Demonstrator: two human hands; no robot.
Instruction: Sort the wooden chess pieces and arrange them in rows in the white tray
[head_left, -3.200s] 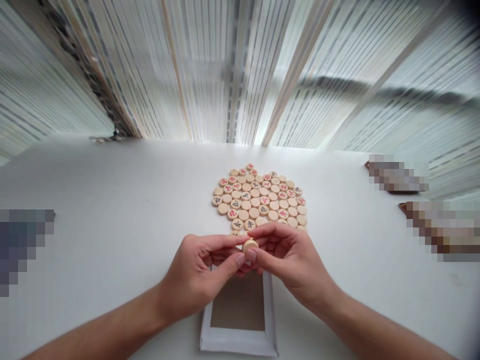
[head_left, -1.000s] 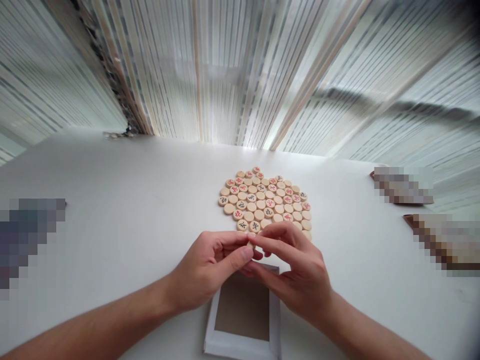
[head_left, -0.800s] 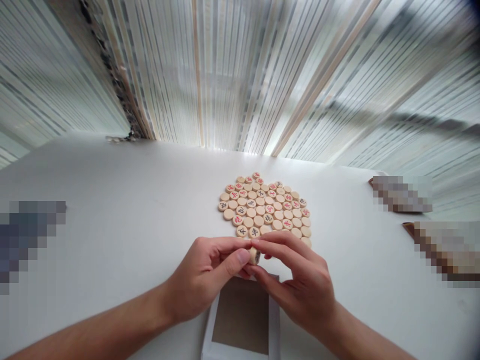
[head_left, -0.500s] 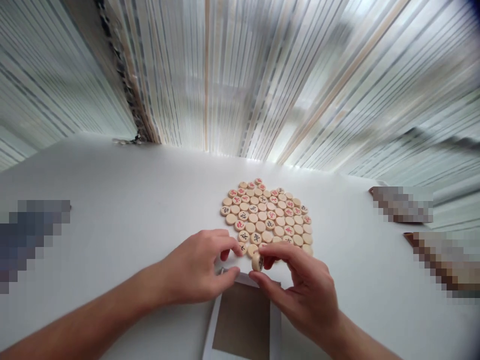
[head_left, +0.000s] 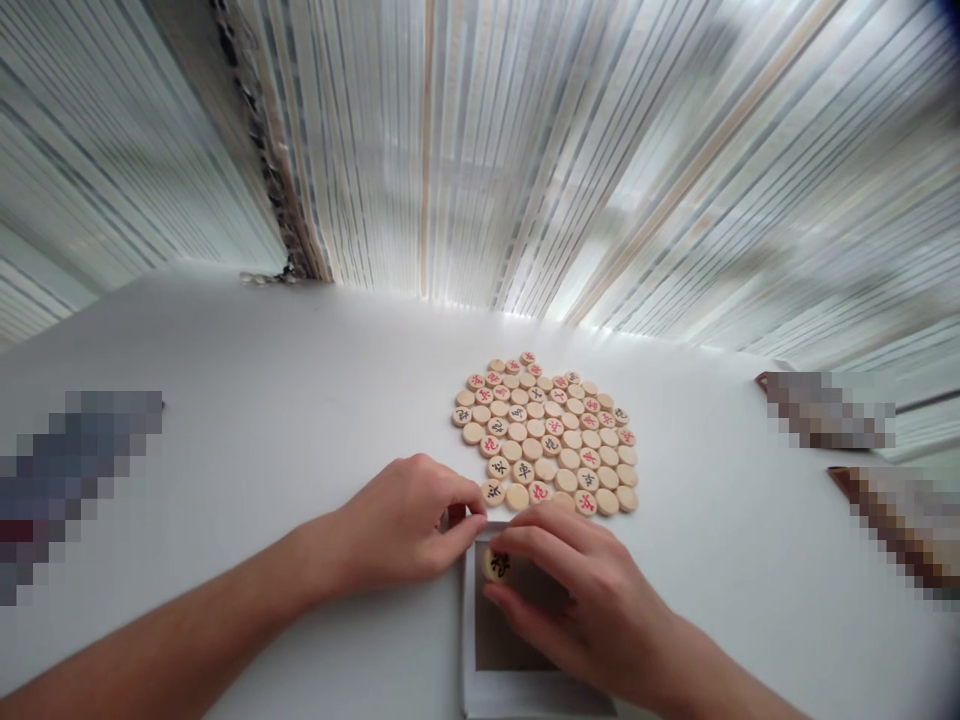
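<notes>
Since the frame 0.5 s earlier, we saw that the held disc had come down from the upper edge of the box to a place over its brown inside, its black character now turned toward us. The left hand had drawn its fingertips closer together, and the box sat farther right in the frame.

At lower right of centre, we saw the right hand grasping the disc by its edge, the thumb below it and the forefinger above, with the hand open only as far as the disc was wide. We could not tell whether the disc touched the box's floor.

Left of it, the other hand was loosely curled, its thumb and forefinger almost meeting at the box's upper left corner; we could not tell whether they gripped the rim.

Just above the box, right of centre, we saw a flat cluster of wooden discs on the white table, some blank, others with red or black characters. A striped curtain filled the top of the frame.
</notes>
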